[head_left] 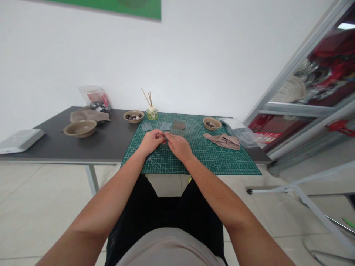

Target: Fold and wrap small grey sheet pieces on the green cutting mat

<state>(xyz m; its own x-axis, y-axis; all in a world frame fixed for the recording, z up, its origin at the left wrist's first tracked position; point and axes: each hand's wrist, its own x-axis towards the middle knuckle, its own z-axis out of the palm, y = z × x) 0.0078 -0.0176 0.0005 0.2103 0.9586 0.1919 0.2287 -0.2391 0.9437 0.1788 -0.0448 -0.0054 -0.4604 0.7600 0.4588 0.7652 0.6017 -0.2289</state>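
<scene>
My left hand (152,141) and my right hand (179,146) meet above the green cutting mat (222,159), fingertips pinched together. Between them shows a small dark piece (165,137), mostly covered by the fingers; its kind is too small to tell. Just beyond the hands lie two thin grey-blue squares, one to the left (146,127) and one in the middle (165,126). A brown square (179,125) lies to their right.
Bowls of small dark and pale stones stand at left (133,117) and right (212,124). A reed diffuser (152,112), a crumpled brown cloth (223,141), plastic bag (241,133), larger bowl (80,129), clear tub (97,99) and white device (20,140) share the table.
</scene>
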